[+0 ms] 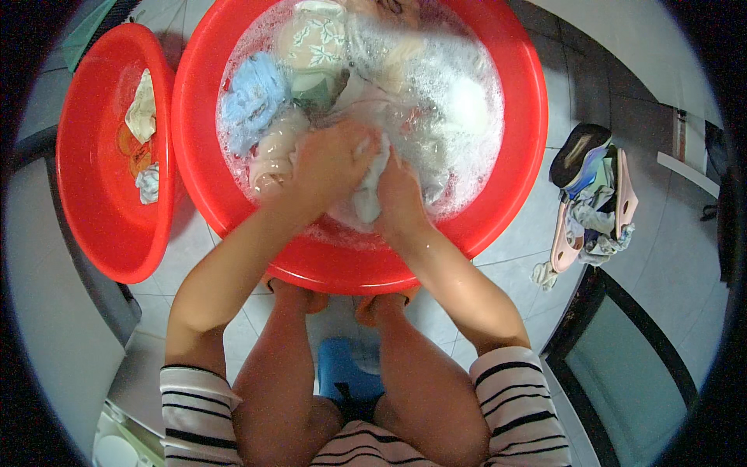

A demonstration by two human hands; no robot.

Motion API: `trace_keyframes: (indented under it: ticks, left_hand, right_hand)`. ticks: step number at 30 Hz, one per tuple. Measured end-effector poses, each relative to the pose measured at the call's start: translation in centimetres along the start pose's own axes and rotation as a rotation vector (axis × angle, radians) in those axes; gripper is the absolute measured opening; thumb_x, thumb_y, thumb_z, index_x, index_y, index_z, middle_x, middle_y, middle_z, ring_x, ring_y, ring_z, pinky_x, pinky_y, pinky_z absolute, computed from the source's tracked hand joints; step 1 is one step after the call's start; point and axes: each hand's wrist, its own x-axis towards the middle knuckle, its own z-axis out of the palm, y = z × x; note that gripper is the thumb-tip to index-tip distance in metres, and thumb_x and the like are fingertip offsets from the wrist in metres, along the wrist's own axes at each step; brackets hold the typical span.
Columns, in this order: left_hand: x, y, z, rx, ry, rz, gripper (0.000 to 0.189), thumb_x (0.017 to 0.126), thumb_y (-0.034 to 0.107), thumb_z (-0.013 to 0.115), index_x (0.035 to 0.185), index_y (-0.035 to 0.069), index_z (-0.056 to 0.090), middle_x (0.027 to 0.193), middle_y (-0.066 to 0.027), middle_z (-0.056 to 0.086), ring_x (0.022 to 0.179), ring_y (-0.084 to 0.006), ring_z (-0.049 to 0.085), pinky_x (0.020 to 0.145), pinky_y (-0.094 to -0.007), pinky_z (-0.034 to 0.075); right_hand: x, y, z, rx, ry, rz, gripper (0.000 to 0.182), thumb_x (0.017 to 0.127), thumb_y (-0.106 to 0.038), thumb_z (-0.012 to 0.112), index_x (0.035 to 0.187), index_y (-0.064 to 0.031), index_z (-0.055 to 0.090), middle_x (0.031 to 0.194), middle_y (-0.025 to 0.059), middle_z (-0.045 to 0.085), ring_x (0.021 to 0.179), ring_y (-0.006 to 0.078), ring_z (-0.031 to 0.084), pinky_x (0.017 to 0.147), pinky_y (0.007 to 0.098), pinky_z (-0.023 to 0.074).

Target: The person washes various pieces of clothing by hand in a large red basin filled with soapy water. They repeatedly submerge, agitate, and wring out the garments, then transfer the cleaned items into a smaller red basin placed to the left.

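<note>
A large red plastic basin (pixel 362 274) holds sudsy water and wet clothes. Over its near half, my left hand (pixel 338 154) and my right hand (pixel 402 190) are close together, both closed on a small white wet cloth (pixel 370 192) between them. My left hand is blurred. Left of the hands lie a balled light-blue mesh cloth (pixel 254 99) and a beige garment (pixel 277 154). Beyond them floats a beige piece with a white leaf print (pixel 315 41). A whitish garment (pixel 467 108) lies under foam on the right.
A smaller red basin (pixel 76 169) with a cream cloth (pixel 142 111) and a pale cloth (pixel 149 184) stands at left. On the tiled floor at right are pink slippers (pixel 625 192), a dark-soled shoe (pixel 580 154) and crumpled cloths (pixel 595 216). A blue stool (pixel 344 368) is beneath me.
</note>
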Motion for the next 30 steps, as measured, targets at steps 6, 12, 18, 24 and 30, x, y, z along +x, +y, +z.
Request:
trace_keyframes:
  ticks: [6, 12, 18, 24, 30]
  left_hand:
    - [-1.8, 0.7, -0.8, -0.04, -0.013, 0.103, 0.021, 0.085, 0.027, 0.056, 0.09, 0.008, 0.062, 0.089, -0.0121, 0.06, 0.085, -0.0295, 0.061, 0.072, -0.0416, 0.049]
    - [0.4, -3.0, -1.2, -0.262, 0.187, -0.109, 0.028, 0.087, 0.029, 0.055, 0.104, 0.008, 0.06, 0.105, -0.0158, 0.055, 0.094, -0.0329, 0.057, 0.077, -0.0421, 0.048]
    - [0.9, -5.2, 1.5, -0.062, -0.059, 0.141, 0.037, 0.086, 0.028, 0.057, 0.119, 0.014, 0.049, 0.115, -0.0152, 0.051, 0.099, -0.0364, 0.056, 0.083, -0.0458, 0.046]
    - [1.5, -5.6, 3.4, 0.094, -0.265, 0.019, 0.035, 0.085, 0.023, 0.055, 0.117, 0.011, 0.05, 0.115, -0.0198, 0.053, 0.101, -0.0356, 0.057, 0.082, -0.0453, 0.046]
    - [0.5, -5.0, 6.3, -0.469, 0.136, -0.214, 0.034, 0.084, 0.021, 0.058, 0.114, 0.005, 0.052, 0.116, -0.0189, 0.054, 0.107, -0.0343, 0.053, 0.092, -0.0404, 0.042]
  right_hand:
    - [-0.1, -0.6, -2.5, -0.161, -0.011, 0.022, 0.029, 0.097, -0.024, 0.035, 0.104, -0.0037, 0.055, 0.095, 0.0086, 0.062, 0.088, 0.0258, 0.061, 0.075, 0.0362, 0.0495]
    - [3.3, -2.6, -6.4, -0.489, 0.125, -0.34, 0.035, 0.095, -0.028, 0.045, 0.112, 0.0029, 0.05, 0.099, 0.0184, 0.06, 0.092, 0.0256, 0.058, 0.082, 0.0347, 0.0437]
    - [6.1, -0.1, -5.2, -1.113, 0.172, -0.547, 0.043, 0.085, -0.03, 0.058, 0.114, 0.0001, 0.047, 0.103, 0.0265, 0.058, 0.099, 0.0396, 0.056, 0.084, 0.0435, 0.0439]
    - [8.3, -0.1, -5.8, -1.503, 0.325, -0.301, 0.042, 0.085, -0.028, 0.053, 0.117, -0.0007, 0.047, 0.099, 0.0277, 0.06, 0.095, 0.0424, 0.058, 0.084, 0.0444, 0.0455]
    - [10.5, 2.4, -6.4, -0.624, 0.177, -0.166, 0.045, 0.086, -0.033, 0.051, 0.123, -0.0062, 0.046, 0.108, 0.021, 0.059, 0.099, 0.0355, 0.057, 0.083, 0.0444, 0.046]
